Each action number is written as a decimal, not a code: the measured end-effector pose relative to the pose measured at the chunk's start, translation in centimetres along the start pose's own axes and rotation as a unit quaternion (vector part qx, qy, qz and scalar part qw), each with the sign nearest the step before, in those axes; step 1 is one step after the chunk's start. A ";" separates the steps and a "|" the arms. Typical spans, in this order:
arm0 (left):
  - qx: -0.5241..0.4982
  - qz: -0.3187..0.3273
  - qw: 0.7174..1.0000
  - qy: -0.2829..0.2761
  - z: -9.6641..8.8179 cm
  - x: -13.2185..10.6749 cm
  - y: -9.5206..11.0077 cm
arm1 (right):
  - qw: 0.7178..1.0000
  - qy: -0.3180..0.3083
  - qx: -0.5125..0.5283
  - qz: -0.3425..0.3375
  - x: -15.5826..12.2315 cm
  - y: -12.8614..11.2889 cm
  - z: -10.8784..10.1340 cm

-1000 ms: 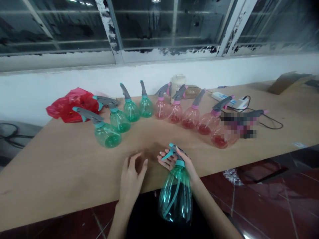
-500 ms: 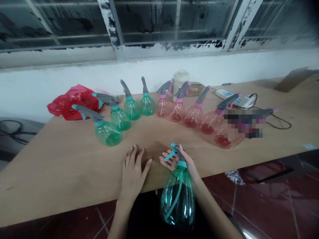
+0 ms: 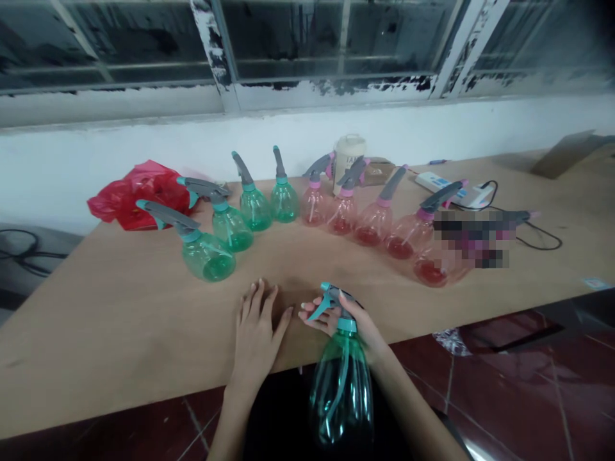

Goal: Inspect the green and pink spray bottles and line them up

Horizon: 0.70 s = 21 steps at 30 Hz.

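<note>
My right hand (image 3: 358,326) grips a clear green spray bottle (image 3: 342,390) by its grey and teal spray head, at the table's near edge. The thumb lies along the back of the head, and the fingers reach past the teal trigger. A thin tube runs down inside the bottle. On the tabletop, my left hand (image 3: 259,326) rests palm down with its fingers spread, holding nothing. Beyond it several green spray bottles (image 3: 209,257) stand in a curve on the left. Several pink spray bottles (image 3: 372,224) carry the curve on to the right; a blurred patch hides part of the nearest.
A red plastic bag (image 3: 139,195) lies at the table's back left. Behind the pink bottles stands a cream canister (image 3: 350,153). A white power strip (image 3: 435,182) with a black cable is at the back right, and a cardboard piece (image 3: 564,153) at the far right.
My right hand has shifted slightly left and down with the green spray bottle, its spray head now a bit lower. My left hand stays in place.
</note>
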<state>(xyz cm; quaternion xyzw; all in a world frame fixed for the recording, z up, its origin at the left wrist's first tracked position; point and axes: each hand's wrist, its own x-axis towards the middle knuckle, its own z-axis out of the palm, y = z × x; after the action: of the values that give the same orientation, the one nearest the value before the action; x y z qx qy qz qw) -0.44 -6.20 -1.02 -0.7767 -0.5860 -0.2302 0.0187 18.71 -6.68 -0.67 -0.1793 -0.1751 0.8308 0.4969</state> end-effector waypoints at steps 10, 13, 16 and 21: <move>-0.007 -0.005 1.000 -0.005 -0.2 0.0 0.1 | 0.998 0.057 0.032 -0.017 0.4 0.0 -0.6; -0.009 -0.005 1.000 -0.007 -0.2 0.0 0.1 | 0.998 0.054 0.031 -0.013 0.4 0.0 -0.6; -0.007 -0.006 1.000 -0.008 -0.1 0.0 0.1 | 0.997 0.070 0.040 -0.016 0.4 0.0 -0.4; -0.003 -0.004 1.000 -0.002 -0.1 0.0 0.1 | 0.994 0.080 0.053 -0.044 0.3 -0.2 -0.2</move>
<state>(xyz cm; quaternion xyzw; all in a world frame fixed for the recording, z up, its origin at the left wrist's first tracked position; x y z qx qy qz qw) -0.36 -6.30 -0.93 -0.7749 -0.5885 -0.2303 0.0139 18.84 -6.32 -0.74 -0.2102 -0.0981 0.7993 0.5544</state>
